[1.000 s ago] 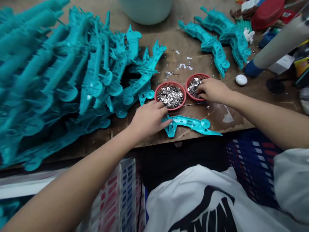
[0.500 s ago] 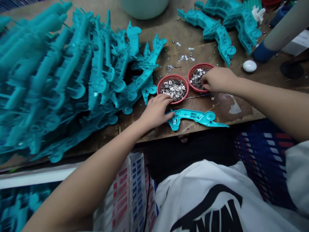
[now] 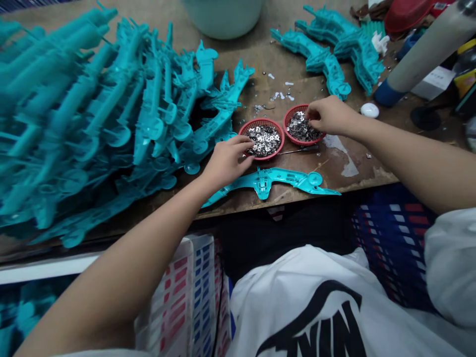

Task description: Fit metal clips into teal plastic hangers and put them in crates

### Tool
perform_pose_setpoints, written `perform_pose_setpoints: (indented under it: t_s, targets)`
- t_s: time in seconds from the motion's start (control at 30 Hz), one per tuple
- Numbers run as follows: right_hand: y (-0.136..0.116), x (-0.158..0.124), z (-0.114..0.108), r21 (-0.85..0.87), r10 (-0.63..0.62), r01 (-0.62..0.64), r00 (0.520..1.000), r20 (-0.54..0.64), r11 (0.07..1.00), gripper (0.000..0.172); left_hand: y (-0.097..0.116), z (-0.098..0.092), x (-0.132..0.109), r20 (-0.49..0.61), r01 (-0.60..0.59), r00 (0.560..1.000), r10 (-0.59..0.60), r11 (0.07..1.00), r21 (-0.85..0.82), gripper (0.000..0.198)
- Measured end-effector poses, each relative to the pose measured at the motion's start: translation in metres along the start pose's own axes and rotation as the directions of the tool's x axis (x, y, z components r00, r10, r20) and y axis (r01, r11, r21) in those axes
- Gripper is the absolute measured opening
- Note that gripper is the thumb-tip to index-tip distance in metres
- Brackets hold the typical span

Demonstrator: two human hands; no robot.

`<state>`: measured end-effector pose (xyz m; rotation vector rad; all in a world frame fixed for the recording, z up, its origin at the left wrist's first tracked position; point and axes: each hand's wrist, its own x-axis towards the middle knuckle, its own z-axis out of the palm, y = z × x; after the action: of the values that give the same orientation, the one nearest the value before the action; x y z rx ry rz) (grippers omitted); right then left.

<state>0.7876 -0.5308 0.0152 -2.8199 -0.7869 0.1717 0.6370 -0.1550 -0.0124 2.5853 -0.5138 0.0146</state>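
My left hand point(image 3: 231, 157) reaches over the near-left rim of a red basket point(image 3: 281, 145), its thumb apart from the fingers and its fingertips at the small shiny metal pieces point(image 3: 265, 141) inside. My right hand point(image 3: 330, 116) is at a second red basket point(image 3: 288, 135), fingers pinched together at the small metal parts point(image 3: 299, 127) heaped there. Whatever sits between those fingertips is too small to make out. In front of both baskets, a long teal plastic part point(image 3: 286, 175) lies along the table's edge, its left end partly behind my left hand.
A tall pile of teal plastic parts point(image 3: 122, 109) fills the left, with more teal parts point(image 3: 330, 54) at the back right. A thin metal tool point(image 3: 299, 149) lies by the baskets. A pale tub point(image 3: 223, 17), a grey post point(image 3: 420, 54) and a white round object point(image 3: 369, 110) stand behind.
My left hand has shifted off the end of the teal part, and its fingers now reach into the left basket. My right hand stays at the right basket, slightly raised.
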Motion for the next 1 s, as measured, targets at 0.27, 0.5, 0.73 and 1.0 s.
perform_pose_setpoints:
  t_s: [0.27, 0.5, 0.73, 1.0]
  targets:
    - [0.011, 0.002, -0.004, -0.013, 0.001, 0.000, 0.999, 0.039, 1.000, 0.041, -0.007, 0.004, 0.003, -0.110, -0.024, 0.994, 0.023, 1.000, -0.009, 0.043]
    - [0.018, 0.008, 0.010, -0.049, -0.027, 0.031, 0.996, 0.080, 0.998, 0.037, -0.007, 0.006, 0.002, -0.142, -0.021, 0.990, 0.020, 1.000, -0.004, 0.037]
    - [0.003, 0.004, 0.012, -0.143, 0.038, -0.025, 0.995, 0.093, 0.989, 0.037, -0.006, 0.010, 0.001, -0.214, -0.030, 0.976, 0.028, 1.000, -0.006, 0.037]
    - [0.001, 0.004, 0.020, -0.210, 0.027, -0.012, 0.997, 0.071, 0.978, 0.032, -0.012, 0.017, 0.002, -0.280, -0.030, 0.960, -0.006, 0.992, -0.122, 0.036]
